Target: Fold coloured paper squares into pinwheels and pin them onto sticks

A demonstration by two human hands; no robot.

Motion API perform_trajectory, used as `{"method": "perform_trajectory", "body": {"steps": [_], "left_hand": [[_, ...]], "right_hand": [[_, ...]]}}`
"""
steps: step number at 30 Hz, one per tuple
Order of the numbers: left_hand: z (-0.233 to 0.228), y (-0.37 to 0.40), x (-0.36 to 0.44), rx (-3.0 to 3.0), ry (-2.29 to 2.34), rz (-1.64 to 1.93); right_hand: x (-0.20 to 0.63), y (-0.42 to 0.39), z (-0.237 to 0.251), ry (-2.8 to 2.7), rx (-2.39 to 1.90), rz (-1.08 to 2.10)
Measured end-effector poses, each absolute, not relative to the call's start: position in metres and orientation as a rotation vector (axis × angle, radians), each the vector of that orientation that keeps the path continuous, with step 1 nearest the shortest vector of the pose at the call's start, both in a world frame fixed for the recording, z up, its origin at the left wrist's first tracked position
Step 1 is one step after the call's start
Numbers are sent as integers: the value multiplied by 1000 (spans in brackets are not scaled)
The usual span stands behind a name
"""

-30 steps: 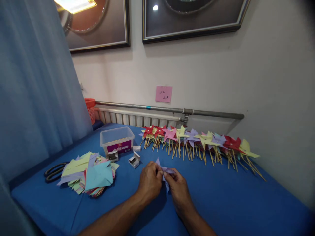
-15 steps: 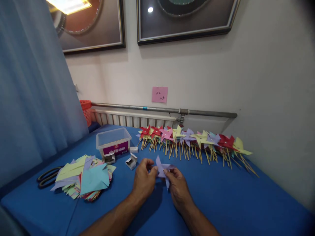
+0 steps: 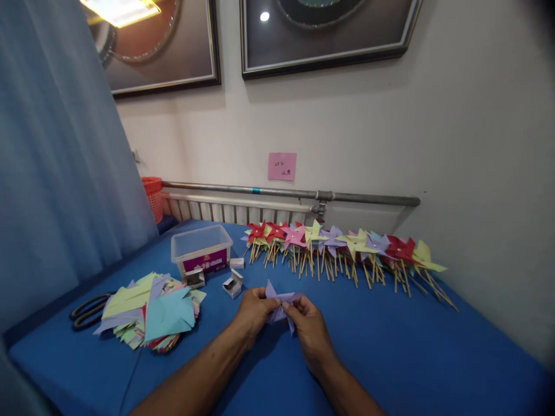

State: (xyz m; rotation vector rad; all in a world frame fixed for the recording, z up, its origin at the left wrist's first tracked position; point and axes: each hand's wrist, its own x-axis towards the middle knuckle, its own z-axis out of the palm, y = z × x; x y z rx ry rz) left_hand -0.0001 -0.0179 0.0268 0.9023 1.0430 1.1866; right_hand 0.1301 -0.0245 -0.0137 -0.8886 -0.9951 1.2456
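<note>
Since half a second ago the hands have drawn closer together and the lilac paper sits lower between them; on the left, the scissors (image 3: 89, 310) lie half hidden behind the paper stack (image 3: 150, 312); the left hand (image 3: 251, 312) and right hand (image 3: 310, 329) both pinch the lilac paper piece (image 3: 281, 305) just above the blue table (image 3: 411, 352); its folds are hard to make out; finished pinwheels (image 3: 347, 251) line the far edge.
</note>
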Motion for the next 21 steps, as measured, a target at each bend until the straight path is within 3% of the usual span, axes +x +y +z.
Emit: {"method": "perform_trajectory", "body": {"steps": [21], "left_hand": [[8,-13,0,1276,1014,1177]], "right_hand": [[127,-28,-10,-823,-858,1351]]}}
